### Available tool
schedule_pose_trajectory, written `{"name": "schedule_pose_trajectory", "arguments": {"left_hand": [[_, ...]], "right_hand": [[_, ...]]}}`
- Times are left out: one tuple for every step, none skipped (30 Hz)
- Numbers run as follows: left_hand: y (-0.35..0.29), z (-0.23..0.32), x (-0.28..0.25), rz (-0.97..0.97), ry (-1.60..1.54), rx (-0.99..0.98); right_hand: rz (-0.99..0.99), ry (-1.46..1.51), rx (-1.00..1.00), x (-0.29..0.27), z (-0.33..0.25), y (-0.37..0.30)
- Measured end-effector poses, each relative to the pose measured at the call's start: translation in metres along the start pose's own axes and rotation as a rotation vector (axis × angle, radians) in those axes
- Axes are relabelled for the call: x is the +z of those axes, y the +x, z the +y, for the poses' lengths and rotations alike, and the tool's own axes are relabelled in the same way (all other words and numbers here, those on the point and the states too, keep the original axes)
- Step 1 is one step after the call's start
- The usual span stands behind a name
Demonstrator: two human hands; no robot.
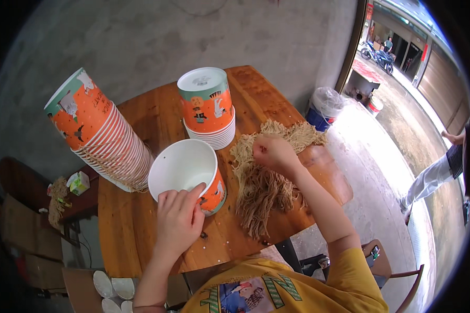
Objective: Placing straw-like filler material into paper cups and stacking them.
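A white-lined paper bucket (185, 167) with an orange and green printed outside stands tilted on the wooden table, its mouth turned up toward me. My left hand (180, 216) grips its near rim, thumb toward the inside and fingers along the edge. Right of it lies a heap of tan and brown cords (266, 198), spread over the table. My right hand (275, 155) is closed over the upper part of this heap, fingers curled; what they hold, if anything, is hidden. Cords also show around the hand.
Nested upside-down buckets form a tall leaning stack (102, 135) at left and a shorter stack (208, 112) behind. The wooden table (136, 229) has a curved edge. A blue bin (319, 117) stands at its far right. A carton of white tubs (112, 287) is lower left. Outside, a person's leg (428, 180) shows.
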State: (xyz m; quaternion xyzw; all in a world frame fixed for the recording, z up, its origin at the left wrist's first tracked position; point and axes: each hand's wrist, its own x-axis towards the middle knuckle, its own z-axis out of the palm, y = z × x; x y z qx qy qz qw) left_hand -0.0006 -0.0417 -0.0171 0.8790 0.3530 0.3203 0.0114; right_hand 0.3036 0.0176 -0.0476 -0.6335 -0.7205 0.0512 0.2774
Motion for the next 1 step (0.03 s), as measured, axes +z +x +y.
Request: {"name": "schedule_pose_trajectory", "arguments": {"left_hand": [[-0.0008,0.0012,-0.0016,-0.044,0.031,-0.003]], "right_hand": [[0.025,0.087,-0.010,-0.0102,-0.0070,-0.0007]]}}
